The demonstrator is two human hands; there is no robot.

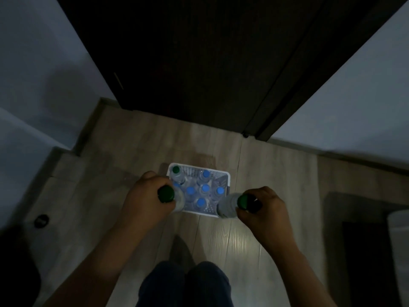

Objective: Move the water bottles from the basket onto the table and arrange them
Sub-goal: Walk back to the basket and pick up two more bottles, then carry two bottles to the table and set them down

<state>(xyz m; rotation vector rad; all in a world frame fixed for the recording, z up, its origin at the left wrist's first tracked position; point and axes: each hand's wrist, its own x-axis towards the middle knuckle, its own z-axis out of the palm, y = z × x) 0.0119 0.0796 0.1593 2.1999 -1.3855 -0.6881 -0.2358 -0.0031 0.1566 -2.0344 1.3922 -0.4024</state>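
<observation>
Dim wood floor (221, 240), dark door (188, 63), white basket (199, 168).

A dim home hallway: dark wooden door (188, 63) at 12 o'clock, pale walls (33, 63) at 10 and 2, plank floor (243, 240), skirting (332, 151).

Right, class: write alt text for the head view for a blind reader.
From above: the left hand grips one green-capped bottle, the right hand a second bottle, flanking a white basket of mostly blue-capped bottles on a wooden floor.
</observation>
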